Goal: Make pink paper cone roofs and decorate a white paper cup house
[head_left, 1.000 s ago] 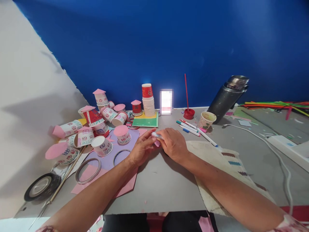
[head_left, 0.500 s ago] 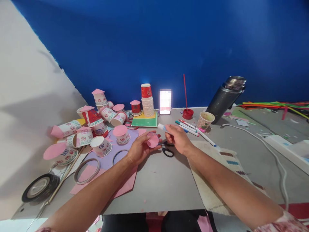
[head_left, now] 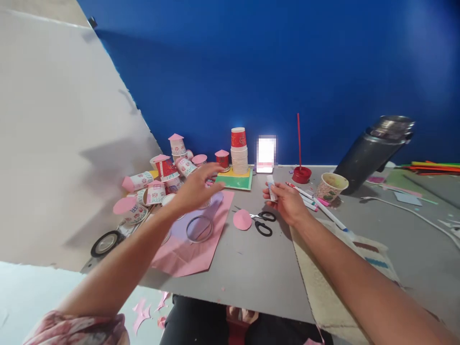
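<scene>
My right hand [head_left: 285, 201] is closed around a small white tube [head_left: 271, 188] with bluish marks, above the table. My left hand [head_left: 197, 188] reaches over the decorated paper cups with its fingers stretched out and nothing visible in it. Beneath that hand a paper cup is mostly hidden. A shallow pink paper cone [head_left: 242, 220] lies on the grey table, touching or very near the blades of black-handled scissors [head_left: 265, 223]. Left of these, a tape roll [head_left: 199, 229] rests on purple and pink paper [head_left: 212, 254].
Decorated cups with pink tops [head_left: 156, 191] crowd the left. A cup stack [head_left: 239, 158] stands on a green and yellow card [head_left: 235, 182] near a glowing phone [head_left: 266, 153]. To the right are markers [head_left: 332, 214], a paper cup [head_left: 332, 187], a dark flask [head_left: 373, 153] and a beige cloth [head_left: 323, 268].
My left hand has let go of the pink cone, now on the table, and moved left over the cups. My right hand still holds the tube. The view has shifted left.
</scene>
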The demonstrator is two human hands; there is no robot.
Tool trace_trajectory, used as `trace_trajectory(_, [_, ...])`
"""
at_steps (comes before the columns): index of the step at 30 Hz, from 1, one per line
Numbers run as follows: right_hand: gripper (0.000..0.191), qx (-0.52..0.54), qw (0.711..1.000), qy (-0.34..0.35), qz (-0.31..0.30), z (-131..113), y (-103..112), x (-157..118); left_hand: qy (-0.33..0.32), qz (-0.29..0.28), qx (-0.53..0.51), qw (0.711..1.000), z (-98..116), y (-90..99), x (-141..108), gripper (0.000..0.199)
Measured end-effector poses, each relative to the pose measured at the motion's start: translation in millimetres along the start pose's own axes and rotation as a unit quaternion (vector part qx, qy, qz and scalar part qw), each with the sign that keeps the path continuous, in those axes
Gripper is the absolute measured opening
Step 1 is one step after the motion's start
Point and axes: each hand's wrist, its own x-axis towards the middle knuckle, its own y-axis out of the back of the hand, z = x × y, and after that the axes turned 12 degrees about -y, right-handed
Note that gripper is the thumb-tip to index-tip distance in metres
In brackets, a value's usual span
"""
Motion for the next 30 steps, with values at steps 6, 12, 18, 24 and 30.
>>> trace_trajectory(6, [0.028, -0.033, 0.999, -0.001, 0.003, -1, -1, -3, 0.173, 0.117, 0.160, 0.965, -30, 66.0, -48, 0.053])
trace_trajectory(12, [0.036, -0.074, 0.997, -0.012, -0.011, 4, -4, -6, 0.249, 0.165, 0.097, 0.949, -66, 49.0, -100, 0.079])
trace_trajectory(18, [0.042, -0.089, 0.996, -0.013, -0.024, 6, -4, -7, 0.219, 0.164, 0.074, 0.959, -70, 35.4, -97, 0.055])
trace_trajectory(24, [0.045, -0.096, 0.995, -0.008, -0.037, 4, -2, -6, 0.219, 0.219, -0.118, 0.943, -36, 48.2, -92, 0.032])
trace_trajectory(30, [0.044, -0.129, 0.988, 0.016, -0.084, 1, -5, -11, 0.253, 0.065, -0.557, 0.789, -4, 7.1, -76, 0.040])
